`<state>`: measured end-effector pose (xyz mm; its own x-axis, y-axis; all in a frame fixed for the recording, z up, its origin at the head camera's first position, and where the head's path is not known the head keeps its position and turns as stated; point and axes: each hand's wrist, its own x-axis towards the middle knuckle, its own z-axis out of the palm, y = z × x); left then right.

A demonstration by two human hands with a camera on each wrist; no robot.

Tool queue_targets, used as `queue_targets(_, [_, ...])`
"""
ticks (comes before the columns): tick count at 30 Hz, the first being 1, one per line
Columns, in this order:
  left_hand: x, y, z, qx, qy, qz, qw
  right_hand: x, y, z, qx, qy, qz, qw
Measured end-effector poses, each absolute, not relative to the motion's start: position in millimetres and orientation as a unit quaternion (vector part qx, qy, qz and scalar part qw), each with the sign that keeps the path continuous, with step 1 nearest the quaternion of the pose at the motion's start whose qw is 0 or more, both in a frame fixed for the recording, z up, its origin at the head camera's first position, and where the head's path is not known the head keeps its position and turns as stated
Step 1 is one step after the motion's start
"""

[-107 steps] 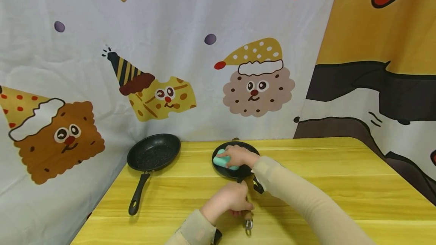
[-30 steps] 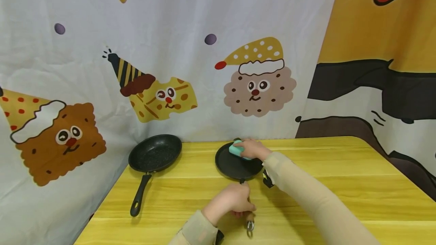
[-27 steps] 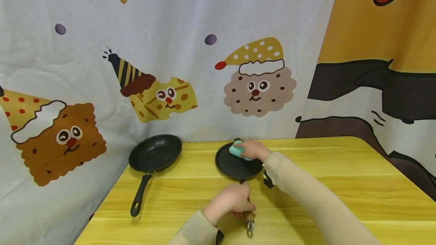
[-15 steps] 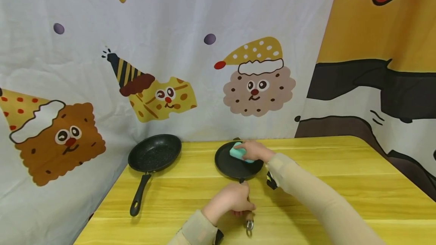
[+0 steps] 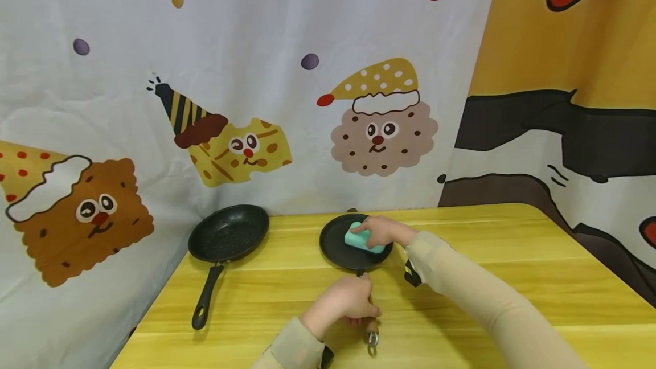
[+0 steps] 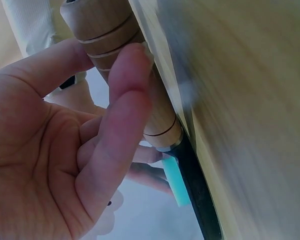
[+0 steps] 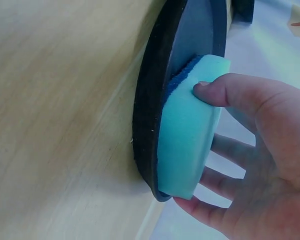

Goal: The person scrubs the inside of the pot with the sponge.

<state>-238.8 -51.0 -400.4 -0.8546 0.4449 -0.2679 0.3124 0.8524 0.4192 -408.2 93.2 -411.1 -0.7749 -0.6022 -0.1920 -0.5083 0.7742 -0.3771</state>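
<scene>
A small, shallow black frying pan (image 5: 335, 249) lies on the table with its handle toward me. My left hand (image 5: 343, 303) grips that handle; the left wrist view shows fingers curled round its ringed wooden grip (image 6: 162, 112), and a metal hanging loop (image 5: 373, 341) sticks out at the end. In my right hand (image 5: 381, 231) is a turquoise sponge (image 5: 359, 239), held between thumb and fingers. Its dark blue scouring side (image 7: 182, 77) faces down onto the pan's inner surface, near the right part of the pan. The right wrist view has the sponge right at the raised rim.
A larger speckled black frying pan (image 5: 229, 235) stands at the left back of the wooden table (image 5: 487, 255), its black handle pointing toward me. Behind the table hangs a cartoon-printed cloth (image 5: 266, 33). A small dark piece (image 5: 352, 210) shows at the small pan's far edge.
My right hand and the sponge first went from the pan's left side to its far right edge, then came back a little toward me. My left hand keeps its hold on the handle.
</scene>
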Motion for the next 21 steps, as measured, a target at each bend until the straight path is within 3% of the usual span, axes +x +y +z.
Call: queue_targets(21, [-236.9,-51.8,-399.4,0.206,0.940,0.199,0.184,-396.8,100.6,-406.8,-0.380,0.902,-0.131,0.160])
